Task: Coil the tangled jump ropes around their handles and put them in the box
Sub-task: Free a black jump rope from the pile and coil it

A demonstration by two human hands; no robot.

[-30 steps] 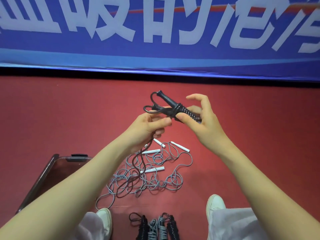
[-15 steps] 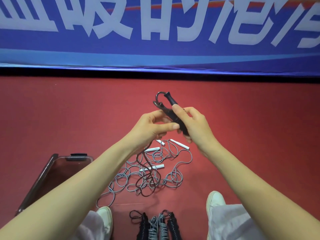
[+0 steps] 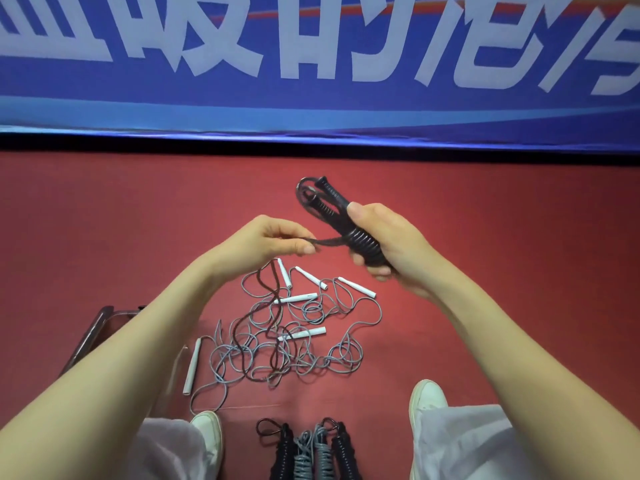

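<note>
Hands have drawn apart since earlier: right hand grips the paired black handles above the grey tangle, left hand pinches the black rope beside them. Coiling in progress; next wrap needs slack pulled free

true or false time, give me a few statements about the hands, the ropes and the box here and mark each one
1. The right hand grips the black handles. True.
2. The left hand holds nothing. False: it pinches the black rope.
3. The grey ropes lie tangled on the red floor. True.
4. The coiled ropes between the shoes are inside the box. False: they lie on the floor; the box stands apart, at the left.
</note>
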